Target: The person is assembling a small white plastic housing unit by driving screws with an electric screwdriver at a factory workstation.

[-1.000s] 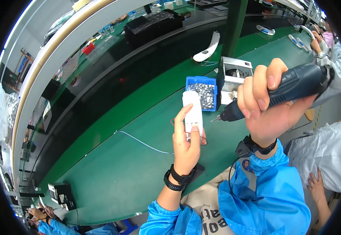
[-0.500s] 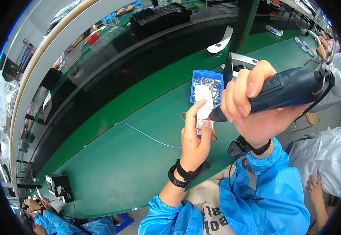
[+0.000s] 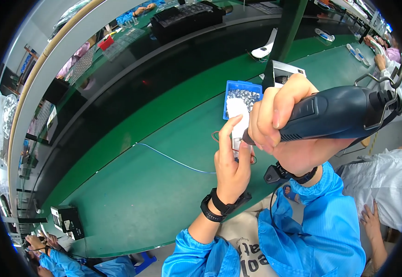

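My right hand (image 3: 293, 124) is wrapped round a dark electric screwdriver (image 3: 334, 112), its tip pointing left and down. That tip meets the near part of a white plastic housing (image 3: 238, 112), though the exact contact point is too small to make out. My left hand (image 3: 232, 164) holds the housing between forefinger and thumb, with the thumb close beside the driver tip. Thin dark and reddish wires curl out around the housing. Just past its far end stands a blue bin (image 3: 231, 87) of small shiny metal parts, partly covered by the housing.
A blue-white wire (image 3: 173, 161) lies across the green bench (image 3: 131, 198). Behind the bin rise a green post (image 3: 289, 32) and a metal-faced box (image 3: 289, 69). Another white housing (image 3: 265, 46) lies beyond. A black box (image 3: 67, 222) stands far left; co-workers sit at both sides.
The screwdriver and my right hand have shifted slightly left, bringing the tip closer in against the housing. My left hand keeps its hold with barely any movement.
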